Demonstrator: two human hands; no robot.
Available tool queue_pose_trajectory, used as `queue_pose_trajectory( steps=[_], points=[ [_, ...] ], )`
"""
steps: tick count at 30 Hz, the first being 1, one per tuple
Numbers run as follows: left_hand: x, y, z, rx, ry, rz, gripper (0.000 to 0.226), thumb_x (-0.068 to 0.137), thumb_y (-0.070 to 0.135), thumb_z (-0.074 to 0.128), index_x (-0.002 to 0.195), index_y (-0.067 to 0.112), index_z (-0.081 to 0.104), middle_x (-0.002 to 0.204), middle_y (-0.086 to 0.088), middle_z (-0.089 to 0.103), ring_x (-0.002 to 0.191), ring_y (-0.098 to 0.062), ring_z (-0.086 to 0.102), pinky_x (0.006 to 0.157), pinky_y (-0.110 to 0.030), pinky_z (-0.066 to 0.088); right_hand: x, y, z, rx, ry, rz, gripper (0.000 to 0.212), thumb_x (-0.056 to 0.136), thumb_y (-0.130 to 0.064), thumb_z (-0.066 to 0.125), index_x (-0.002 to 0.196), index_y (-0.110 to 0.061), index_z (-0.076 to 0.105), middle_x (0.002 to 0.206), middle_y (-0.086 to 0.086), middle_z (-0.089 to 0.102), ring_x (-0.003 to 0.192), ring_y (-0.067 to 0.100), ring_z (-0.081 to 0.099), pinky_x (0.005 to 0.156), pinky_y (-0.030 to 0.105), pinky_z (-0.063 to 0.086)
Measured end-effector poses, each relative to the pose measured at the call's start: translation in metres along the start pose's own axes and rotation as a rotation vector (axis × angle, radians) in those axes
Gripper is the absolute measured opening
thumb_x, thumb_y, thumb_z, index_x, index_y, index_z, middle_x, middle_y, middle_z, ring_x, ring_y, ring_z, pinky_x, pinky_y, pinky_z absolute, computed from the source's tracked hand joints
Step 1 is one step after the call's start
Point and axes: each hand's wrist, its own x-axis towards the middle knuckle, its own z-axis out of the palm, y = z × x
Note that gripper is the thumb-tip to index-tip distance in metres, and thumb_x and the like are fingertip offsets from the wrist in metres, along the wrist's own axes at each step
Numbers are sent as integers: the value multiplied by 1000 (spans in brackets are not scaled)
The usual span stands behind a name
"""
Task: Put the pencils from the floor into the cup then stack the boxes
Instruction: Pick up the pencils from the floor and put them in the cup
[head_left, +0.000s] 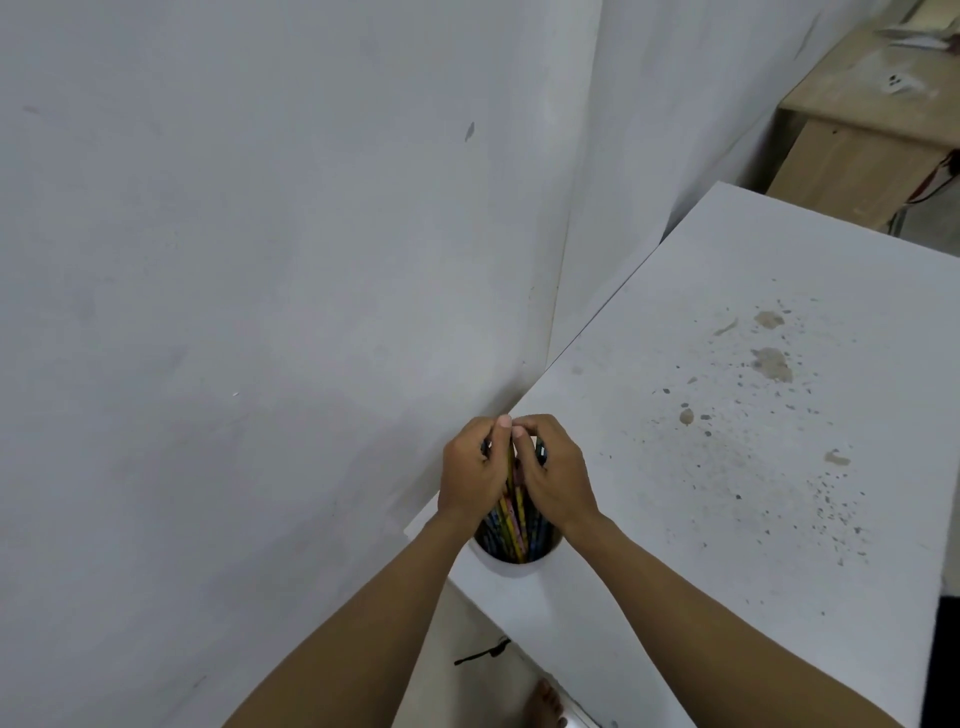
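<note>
A: What couldn't you see?

B: The pencils' (511, 519) tops were buried under both hands, and the cup's (511, 564) far rim was covered. No boxes appeared.

A: Where were the pencils?

B: Standing in the cup at the table's (727, 415) near corner, pinched between the fingers.

A: And the hands?

B: The left hand (470, 473) and right hand (556, 475) were pressed together, fingers curled tight around the bundle, forearms reaching forward.
</note>
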Motion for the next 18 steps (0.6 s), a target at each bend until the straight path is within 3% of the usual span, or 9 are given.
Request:
queue_pose_trajectory(
  steps=[3,5,7,11,15,18],
  points=[
    [1,6,0,-36,-76,27,16,98,29,49,91,22,63,80,18,68,77,-3,65,65,-14,49,-1,-1,-2,4,-31,-24,28,101,-24,45,127,-23,55,122,-9,62,110,2,58,93,23,49],
    [0,9,-2,-42,-107,4,13,98,31,48,96,28,60,85,22,67,82,1,65,67,-9,47,1,-1,-4,-55,-36,-50,24,101,-26,46,121,-24,58,118,-9,64,106,3,59,93,29,49],
    [-4,9,-8,-9,-114,-13,15,98,36,46,96,29,60,85,17,67,81,0,64,68,-11,47,1,-4,-6,-170,-23,-6,23,101,-35,44,114,-26,60,117,-10,63,107,8,59,95,36,44],
    [-9,13,-28,63,-89,8,24,98,40,43,96,24,61,88,11,65,81,-7,62,70,-24,51,-6,-11,-8,-311,6,34,28,100,-41,41,119,-29,59,131,-12,57,122,8,50,99,29,25],
    [-13,18,-48,111,-96,69,24,97,36,46,97,19,63,91,9,65,87,-6,59,76,-26,52,-22,-25,-7,-379,28,31,33,100,-39,43,128,-28,56,139,-9,53,131,8,44,108,35,22],
    [-24,22,-59,100,-122,78,20,97,33,48,98,19,63,93,8,65,88,-5,58,76,-27,53,-39,-41,-5,-385,66,10,29,100,-36,44,123,-25,60,133,-6,58,126,11,49,105,37,28]
  ],
)
